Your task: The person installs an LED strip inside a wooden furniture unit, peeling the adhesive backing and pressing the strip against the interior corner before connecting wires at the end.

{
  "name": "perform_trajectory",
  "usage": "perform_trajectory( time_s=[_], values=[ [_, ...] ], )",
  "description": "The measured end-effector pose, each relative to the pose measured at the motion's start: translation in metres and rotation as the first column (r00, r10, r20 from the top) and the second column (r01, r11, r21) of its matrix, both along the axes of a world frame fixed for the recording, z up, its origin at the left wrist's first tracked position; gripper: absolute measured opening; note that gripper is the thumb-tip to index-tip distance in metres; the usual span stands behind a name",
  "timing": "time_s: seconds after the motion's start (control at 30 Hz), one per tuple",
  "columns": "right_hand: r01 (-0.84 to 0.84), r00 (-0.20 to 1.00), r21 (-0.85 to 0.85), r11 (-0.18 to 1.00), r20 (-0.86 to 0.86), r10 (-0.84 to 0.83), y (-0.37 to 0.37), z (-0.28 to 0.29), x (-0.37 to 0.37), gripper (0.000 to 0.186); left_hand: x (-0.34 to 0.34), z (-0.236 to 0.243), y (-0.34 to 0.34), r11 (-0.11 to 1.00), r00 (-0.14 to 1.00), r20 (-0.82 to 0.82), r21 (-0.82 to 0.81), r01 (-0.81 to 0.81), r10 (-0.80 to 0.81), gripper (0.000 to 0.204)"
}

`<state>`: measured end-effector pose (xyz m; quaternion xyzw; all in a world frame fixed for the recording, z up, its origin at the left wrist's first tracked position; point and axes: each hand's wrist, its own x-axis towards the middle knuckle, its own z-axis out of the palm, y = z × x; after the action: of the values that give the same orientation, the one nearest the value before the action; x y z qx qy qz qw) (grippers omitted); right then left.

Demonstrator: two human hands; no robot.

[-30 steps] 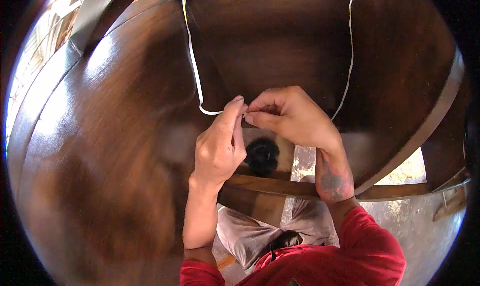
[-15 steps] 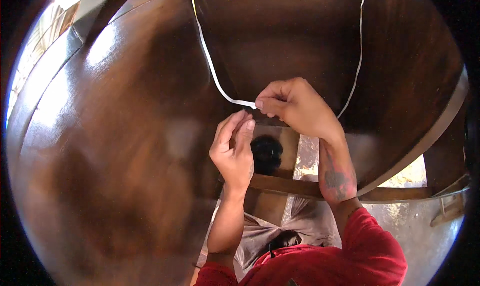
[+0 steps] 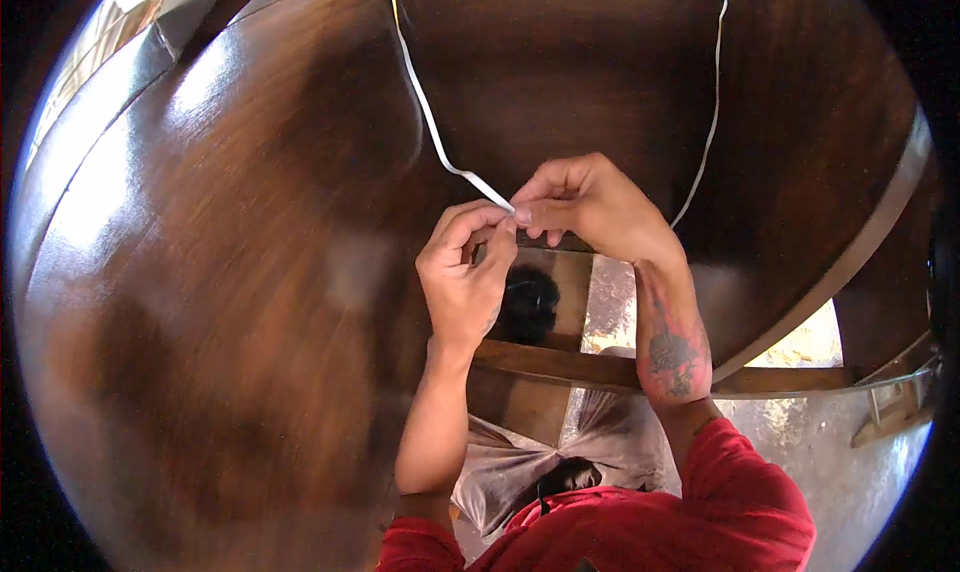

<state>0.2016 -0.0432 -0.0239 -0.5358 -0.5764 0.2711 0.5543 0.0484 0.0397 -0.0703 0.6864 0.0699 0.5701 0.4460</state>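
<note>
The person's right hand (image 3: 605,212) pinched the lower end of a thin, flat white cord (image 3: 428,117) narrowly between thumb and forefinger. The left hand (image 3: 460,272) met it there, thumb and fingertips drawn close together at the same end; whether they gripped the cord too, one could not tell. The cord hung in front of glossy dark-brown wooden panels (image 3: 590,62), bending just above the hands. A second thin white cord (image 3: 718,82) ran down to the edge of the right hand. Below, a rounded black object (image 3: 530,310) showed near a brown wooden rail (image 3: 560,363).
</note>
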Motion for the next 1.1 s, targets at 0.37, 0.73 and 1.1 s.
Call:
perform_trajectory(
  time_s=[0.37, 0.73, 1.1],
  values=[
    [-0.075, 0.82, -0.192, 0.979, -0.57, -0.048, -0.006, -0.077, 0.014, 0.014, 0.011, -0.061, 0.021, 0.994, 0.973, -0.217, 0.055, 0.094, -0.08, 0.011],
    [0.08, 0.922, -0.398, 0.914, -0.32, -0.22, 0.013, -0.123, 0.029, 0.014, 0.025, -0.105, 0.058, 0.986, 0.924, -0.362, 0.062, 0.156, -0.124, 0.007],
    [0.433, 0.862, 0.003, 0.902, 0.292, -0.414, 0.098, -0.2, 0.041, 0.012, 0.075, -0.073, 0.14, 0.913, 0.854, -0.345, 0.266, -0.308, 0.389, 0.006]
  ],
)
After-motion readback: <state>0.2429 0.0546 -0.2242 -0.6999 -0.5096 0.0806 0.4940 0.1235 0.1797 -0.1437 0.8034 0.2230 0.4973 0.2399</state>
